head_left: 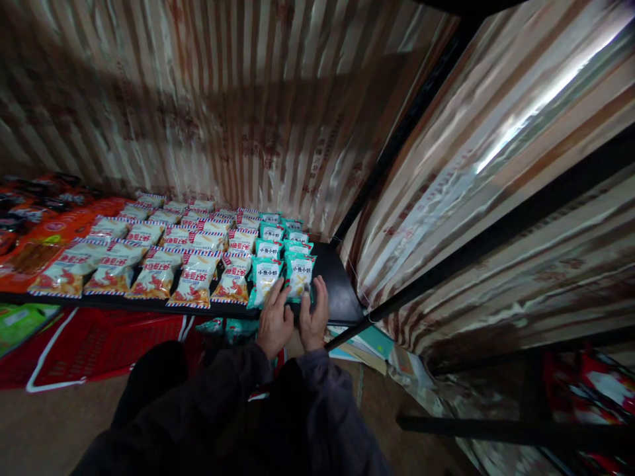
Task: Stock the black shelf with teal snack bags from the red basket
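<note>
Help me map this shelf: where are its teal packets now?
In the head view, the teal packets sit between the white snack bags and the bare right end of the black shelf, the left hand and right hand at their front.

At 9 o'clock, black-and-orange packets [30, 210]: cut by left edge, print blurred. Between 8 and 9, green packet [22, 325]: cut likewise. At 4, red packets [602, 383]: cut by right edge, print unreadable. Between 7 and 8, lower teal packets [241, 328]: partly hidden under shelf [342, 281]. At 6 to 7, dark sleeves [198, 403]: cut by bottom edge.
</note>
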